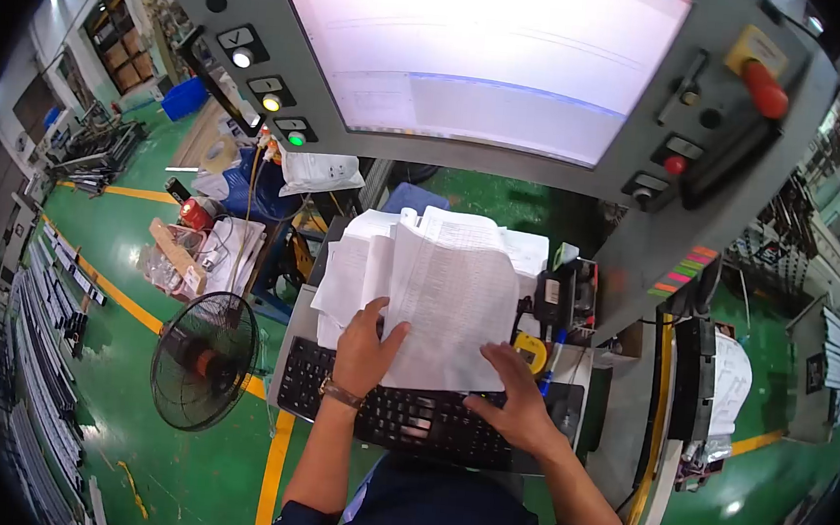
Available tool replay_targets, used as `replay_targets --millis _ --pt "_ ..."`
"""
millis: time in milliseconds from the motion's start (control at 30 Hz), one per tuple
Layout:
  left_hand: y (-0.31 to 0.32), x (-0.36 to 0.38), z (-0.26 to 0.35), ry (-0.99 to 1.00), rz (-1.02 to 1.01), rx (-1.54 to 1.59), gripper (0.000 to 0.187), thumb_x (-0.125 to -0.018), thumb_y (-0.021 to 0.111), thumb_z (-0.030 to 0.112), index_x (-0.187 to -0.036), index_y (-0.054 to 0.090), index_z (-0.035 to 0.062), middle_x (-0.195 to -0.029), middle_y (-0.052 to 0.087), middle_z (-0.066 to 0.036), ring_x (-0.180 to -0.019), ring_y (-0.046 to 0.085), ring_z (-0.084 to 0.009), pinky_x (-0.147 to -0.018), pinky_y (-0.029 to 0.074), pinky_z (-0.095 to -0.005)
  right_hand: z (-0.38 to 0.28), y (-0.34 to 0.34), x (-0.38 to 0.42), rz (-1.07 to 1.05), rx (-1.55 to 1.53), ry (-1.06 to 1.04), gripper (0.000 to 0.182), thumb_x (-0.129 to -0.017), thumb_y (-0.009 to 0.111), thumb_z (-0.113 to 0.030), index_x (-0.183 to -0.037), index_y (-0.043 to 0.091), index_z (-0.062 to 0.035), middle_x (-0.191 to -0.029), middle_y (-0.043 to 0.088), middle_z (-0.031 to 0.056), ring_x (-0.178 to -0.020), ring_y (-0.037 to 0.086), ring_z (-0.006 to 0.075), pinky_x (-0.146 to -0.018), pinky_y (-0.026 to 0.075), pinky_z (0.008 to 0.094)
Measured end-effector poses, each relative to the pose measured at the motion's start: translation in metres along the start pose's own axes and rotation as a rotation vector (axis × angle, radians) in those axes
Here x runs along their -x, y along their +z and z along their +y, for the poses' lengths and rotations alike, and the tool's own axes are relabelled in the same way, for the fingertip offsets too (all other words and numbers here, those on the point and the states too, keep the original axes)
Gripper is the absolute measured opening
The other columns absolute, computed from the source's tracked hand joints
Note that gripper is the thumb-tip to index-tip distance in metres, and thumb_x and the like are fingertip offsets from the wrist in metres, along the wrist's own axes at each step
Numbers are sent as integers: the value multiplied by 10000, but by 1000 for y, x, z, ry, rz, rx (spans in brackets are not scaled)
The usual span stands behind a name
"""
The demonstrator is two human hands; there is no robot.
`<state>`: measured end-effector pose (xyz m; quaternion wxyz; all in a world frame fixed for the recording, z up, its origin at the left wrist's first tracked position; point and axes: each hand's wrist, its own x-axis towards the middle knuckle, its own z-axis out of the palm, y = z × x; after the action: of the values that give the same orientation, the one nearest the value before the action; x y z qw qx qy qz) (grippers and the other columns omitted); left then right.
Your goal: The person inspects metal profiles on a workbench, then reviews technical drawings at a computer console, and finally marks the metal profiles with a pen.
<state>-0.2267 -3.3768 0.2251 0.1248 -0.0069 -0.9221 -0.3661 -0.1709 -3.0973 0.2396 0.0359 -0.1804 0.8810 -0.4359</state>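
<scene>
A stack of printed paper sheets (452,300) lies over the upper part of a black keyboard (417,425), its left side curled up. My left hand (364,352), with a dark band at the wrist, is at the lower left edge of the sheets. Its thumb and fingers are apart, the thumb tip right at the paper. Over the right end of the keyboard, my right hand (517,403) has its fingers spread, fingertips close to the lower right corner of the sheets. A yellow tape measure (530,352) sits just beyond that hand.
A machine panel with a lit screen (485,60) rises ahead, with a red knob (764,89) at right and lit buttons at left. Beside the tape measure lies a blue marker (553,362). A black fan (203,362) stands left; metal profiles (46,371) lie beyond it.
</scene>
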Motion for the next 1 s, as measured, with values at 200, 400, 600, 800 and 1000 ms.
replay_targets --millis 200,400,600,800,1000 --pt "-6 -22 16 53 -117 46 558 -901 783 273 -1337 573 -6 -1056 648 -228 -917 670 -377 -769 549 -438 -16 46 -47 -241 333 38 1100 -776 832 -511 -1603 273 -49 -1658 222 247 -1555 165 434 -1261 167 542" --pt "-11 -29 52 143 -307 396 845 -933 761 303 -1582 293 32 -1383 571 -332 -1215 639 -422 -941 546 -402 -24 63 -52 -13 342 -5 970 -836 809 -439 -1570 329 -26 -1594 361 251 -1491 339 428 -1229 229 576" --pt "-6 -46 41 164 -348 460 805 -937 752 241 -1558 311 -19 -1335 601 -311 -1226 611 -432 -1017 498 -442 9 80 -53 360 -266 163 430 -1016 608 -136 -1387 524 65 -1265 629 251 -1162 612 383 -1062 429 419" --pt "19 -41 0 160 -80 76 740 -912 724 165 -1486 342 -102 -1350 543 -349 -1207 542 -524 -1069 434 -511 -6 71 -52 479 -566 192 476 -1095 517 -273 -1406 511 87 -1350 601 170 -1253 548 255 -1068 404 358" --pt "19 -44 13 -171 -291 213 770 -891 718 143 -1492 302 -103 -1283 600 -354 -1149 610 -510 -985 505 -518 -3 69 -54 485 -648 208 532 -1095 523 -330 -1414 496 96 -1346 605 181 -1257 548 254 -1066 407 354"
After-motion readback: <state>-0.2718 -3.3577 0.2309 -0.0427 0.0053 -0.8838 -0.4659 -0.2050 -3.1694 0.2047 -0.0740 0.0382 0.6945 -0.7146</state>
